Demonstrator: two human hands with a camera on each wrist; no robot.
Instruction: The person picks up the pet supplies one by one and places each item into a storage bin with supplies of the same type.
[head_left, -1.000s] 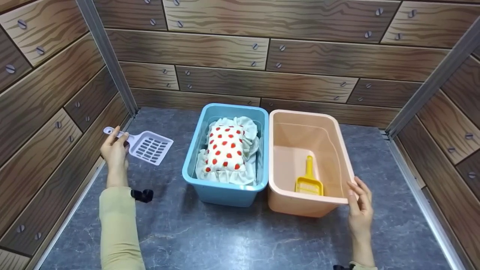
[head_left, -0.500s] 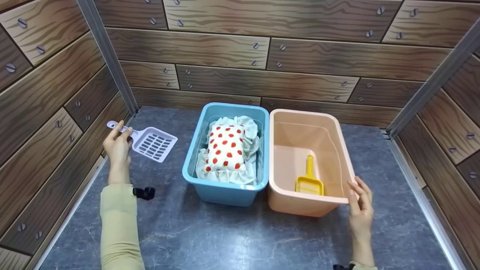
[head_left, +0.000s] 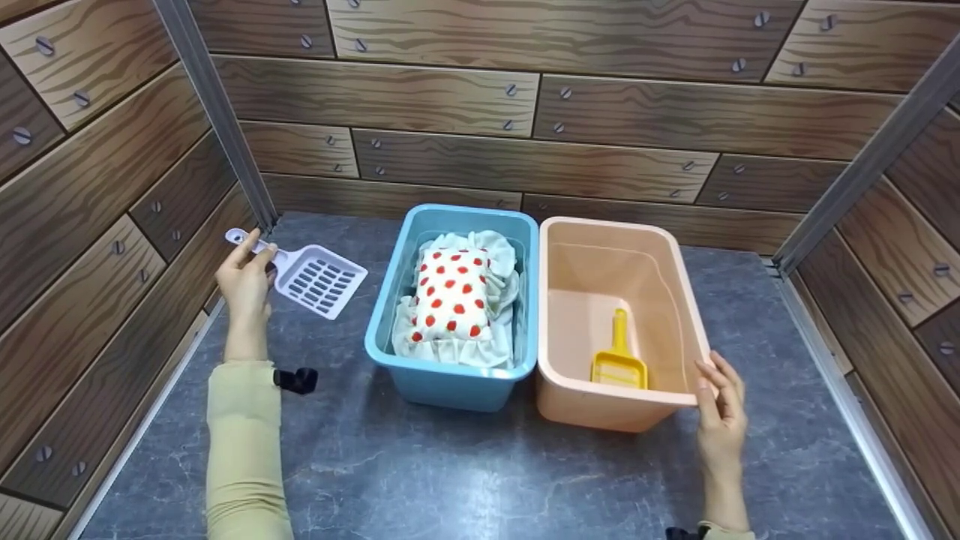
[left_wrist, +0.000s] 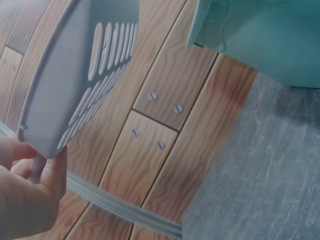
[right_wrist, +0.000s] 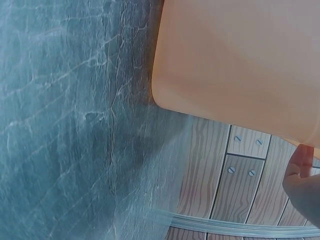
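My left hand point(head_left: 246, 289) pinches the handle of a lavender slotted litter scoop point(head_left: 319, 279), held up left of the blue bin. In the left wrist view the scoop point(left_wrist: 65, 75) rises from between the thumb and fingers of that hand point(left_wrist: 32, 195). At the front right corner of the peach bin point(head_left: 615, 409), my right hand point(head_left: 721, 405) grips the rim, thumb on one side and fingers on the other. A yellow litter scoop point(head_left: 619, 360) lies inside that bin, handle toward the back. The right wrist view shows the peach bin's outer wall point(right_wrist: 235, 60) and part of the right hand point(right_wrist: 302, 175).
Beside the peach bin, touching or nearly so, stands a blue bin point(head_left: 450, 386). It contains a strawberry-print pillow point(head_left: 450, 296) with pale ruffles. Wood-patterned walls point(head_left: 480, 105) enclose the dark grey marbled tabletop point(head_left: 420, 480) at the back and both sides.
My left hand has carried the lavender scoop a little to the right and toward the back, closer to the blue bin. The right hand keeps its hold on the peach rim.
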